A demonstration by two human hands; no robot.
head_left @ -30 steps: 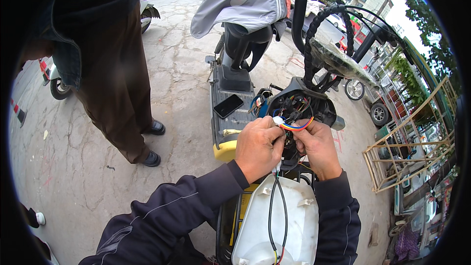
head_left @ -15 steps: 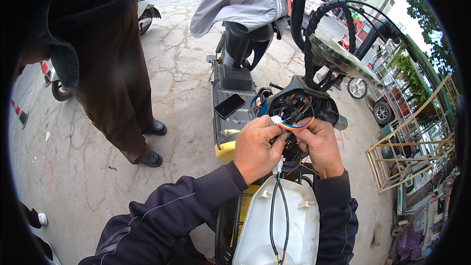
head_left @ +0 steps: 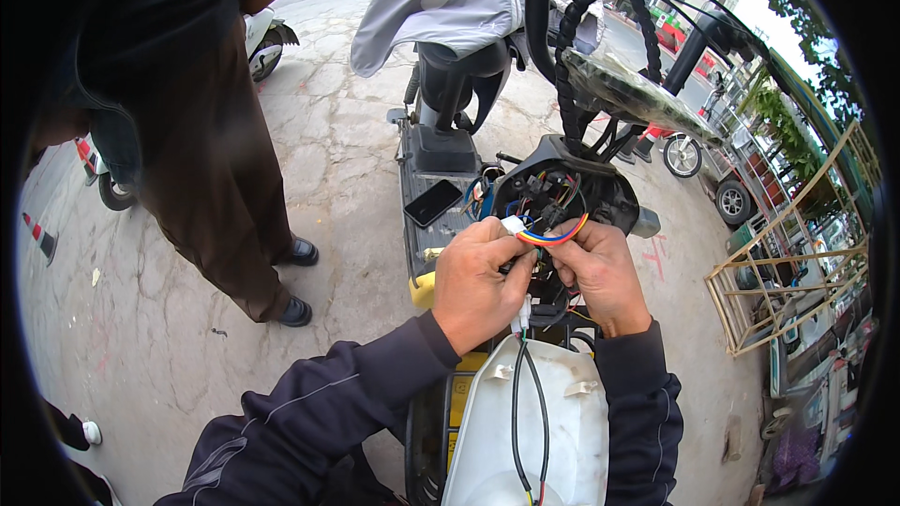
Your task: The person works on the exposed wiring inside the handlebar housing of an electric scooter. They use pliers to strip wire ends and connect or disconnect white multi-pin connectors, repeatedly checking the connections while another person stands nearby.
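Observation:
My left hand (head_left: 481, 283) is closed at a white connector (head_left: 514, 224) with red, yellow and blue wires (head_left: 553, 238) looping from it. My right hand (head_left: 600, 272) pinches among these wires just beside it. Both are in front of the scooter's opened black housing (head_left: 609, 197), full of cables and partly hidden by my fingers. Below them lies a detached white plastic panel (head_left: 483, 440); two black cables (head_left: 539, 394) run down over it from another white connector (head_left: 522, 317). A black phone (head_left: 431, 202) rests on the footboard behind my left hand.
A person in dark trousers (head_left: 225, 187) stands close at left, another's shoe (head_left: 91, 433) shows lower left. A grey cover (head_left: 431, 9) drapes the seat. A braided cable loop (head_left: 567, 75) rises above the housing. Traffic cone (head_left: 39, 236) at left; wooden frame (head_left: 750, 290) and parked vehicles at right.
The view has shifted slightly. My hands stay at the wires, with small finger movements; the right fingertips have edged along the coloured loop toward my left hand.

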